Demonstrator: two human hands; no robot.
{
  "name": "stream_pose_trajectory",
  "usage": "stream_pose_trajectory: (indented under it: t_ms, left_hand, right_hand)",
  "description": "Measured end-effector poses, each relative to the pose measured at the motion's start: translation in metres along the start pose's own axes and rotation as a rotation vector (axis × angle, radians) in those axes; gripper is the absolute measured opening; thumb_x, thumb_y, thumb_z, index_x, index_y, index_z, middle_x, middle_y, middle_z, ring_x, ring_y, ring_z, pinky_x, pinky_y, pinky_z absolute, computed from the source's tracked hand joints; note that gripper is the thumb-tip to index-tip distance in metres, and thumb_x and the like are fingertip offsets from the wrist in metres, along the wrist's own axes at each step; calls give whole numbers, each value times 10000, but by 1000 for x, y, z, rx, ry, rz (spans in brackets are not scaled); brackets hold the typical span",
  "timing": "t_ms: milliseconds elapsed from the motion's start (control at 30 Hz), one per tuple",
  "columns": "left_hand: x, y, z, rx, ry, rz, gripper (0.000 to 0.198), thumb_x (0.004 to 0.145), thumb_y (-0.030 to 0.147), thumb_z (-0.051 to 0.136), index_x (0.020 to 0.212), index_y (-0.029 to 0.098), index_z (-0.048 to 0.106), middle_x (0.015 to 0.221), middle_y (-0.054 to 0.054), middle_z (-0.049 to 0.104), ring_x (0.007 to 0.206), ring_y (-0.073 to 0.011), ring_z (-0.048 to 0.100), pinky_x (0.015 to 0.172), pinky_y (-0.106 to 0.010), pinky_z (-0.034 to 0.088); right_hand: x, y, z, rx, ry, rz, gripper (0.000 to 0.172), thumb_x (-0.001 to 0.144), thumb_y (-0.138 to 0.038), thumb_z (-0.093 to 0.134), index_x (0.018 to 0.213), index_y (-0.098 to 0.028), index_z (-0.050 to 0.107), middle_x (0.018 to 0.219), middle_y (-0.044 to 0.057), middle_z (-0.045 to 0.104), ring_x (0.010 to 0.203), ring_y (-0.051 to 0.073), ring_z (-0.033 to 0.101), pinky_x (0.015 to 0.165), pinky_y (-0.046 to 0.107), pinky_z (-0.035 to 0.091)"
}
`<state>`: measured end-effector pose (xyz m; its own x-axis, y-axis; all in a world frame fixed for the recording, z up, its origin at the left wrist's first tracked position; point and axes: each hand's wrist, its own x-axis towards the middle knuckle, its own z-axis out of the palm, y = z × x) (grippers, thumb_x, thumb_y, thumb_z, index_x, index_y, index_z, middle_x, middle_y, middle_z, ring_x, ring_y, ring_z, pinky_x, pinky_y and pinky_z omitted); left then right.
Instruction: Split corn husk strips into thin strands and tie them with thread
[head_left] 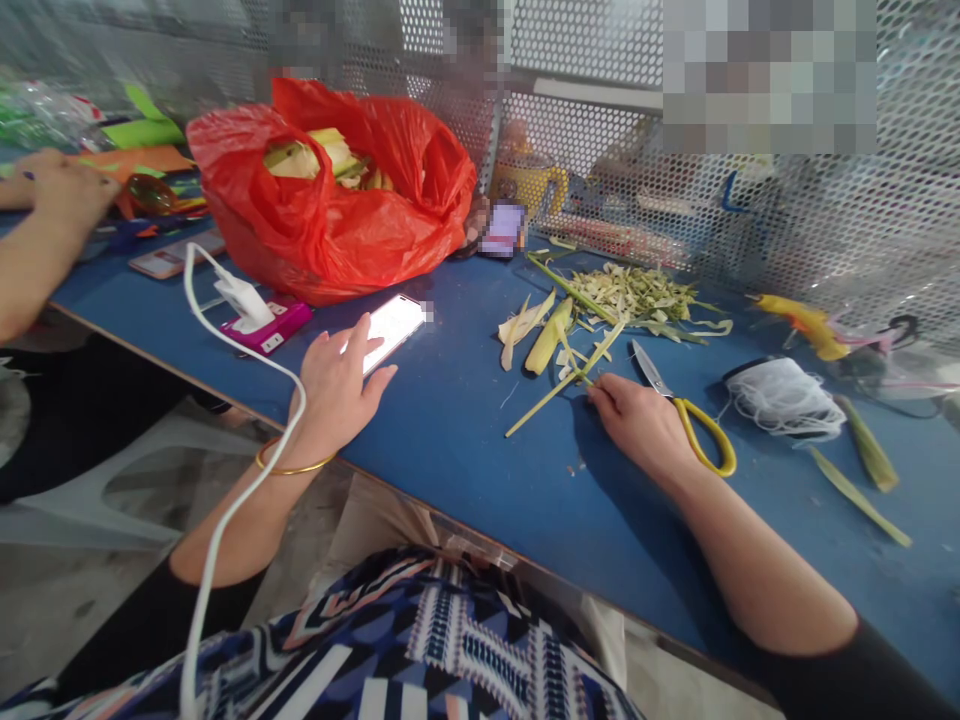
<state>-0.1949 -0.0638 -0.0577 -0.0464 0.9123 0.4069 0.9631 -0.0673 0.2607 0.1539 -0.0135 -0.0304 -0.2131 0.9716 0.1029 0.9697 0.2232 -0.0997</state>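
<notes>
Left hand (334, 385) touches one phone (395, 325); right hand (637, 420) pinches one plant strip (579, 373).

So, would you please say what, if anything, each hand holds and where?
The right hand seems to pinch a stalk by one end; the left hand, over the phone, holds nothing.

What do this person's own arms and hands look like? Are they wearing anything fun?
The left hand and right hand are bare, with no gloves. A thin, round, gold-coloured bangle circles the left wrist. Plain black fabric sleeves end near the elbows. A long white cable crosses in front of the left arm.
</notes>
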Motion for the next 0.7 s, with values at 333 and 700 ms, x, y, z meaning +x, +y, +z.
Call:
stream_pose_trajectory:
  t_ms: [333,700]
  left_hand:
    - [0,-2,3,46,-27,-10,686,970,431,481,1537,51,411,1299,-201,742,1325,-379,609,1162,-625,354]
    - [-1,-16,1,-46,108,-116,631,978,311,404,1580,128,369,1285,-164,759,1238,-323,664,1132,-543,425]
  right_hand:
    - [-1,-3,-2,2,-16,11,255,976,-277,500,737,-232,578,709,53,678,630,198,563,578,292,263]
    - [0,2,2,11,18,-38,262,969,-283,491,731,-237,592,703,50,683,611,195,556,568,296,264]
